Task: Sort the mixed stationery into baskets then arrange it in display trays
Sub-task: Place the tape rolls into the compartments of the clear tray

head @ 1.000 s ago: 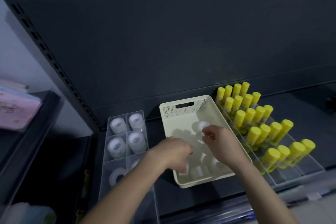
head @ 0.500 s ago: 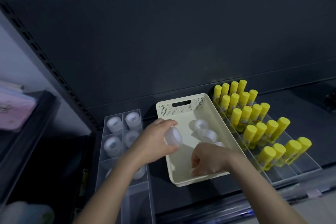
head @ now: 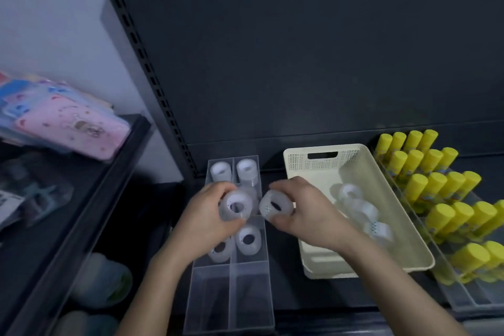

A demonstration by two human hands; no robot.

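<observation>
My left hand [head: 203, 215] grips a clear tape roll [head: 236, 205] over the middle of the clear divided tray [head: 229, 292]. My right hand [head: 305, 215] holds a second tape roll [head: 275, 206] just above the tray's right wall. Several tape rolls sit in the tray's compartments, two at the back [head: 246, 168] and two lower down [head: 248, 239]. The cream basket [head: 321, 155] to the right holds several more tape rolls [head: 357, 209].
A clear tray [head: 463, 297] of yellow glue sticks [head: 436, 188] stands right of the basket. The dark shelf back panel [head: 300, 63] rises behind. A side shelf at the left carries pink and blue packets [head: 68, 123]. The divided tray's two front compartments hold nothing.
Both hands moved left from the basket to the divided tray, each carrying a tape roll. The camera has swung left, showing more of the side shelf.
</observation>
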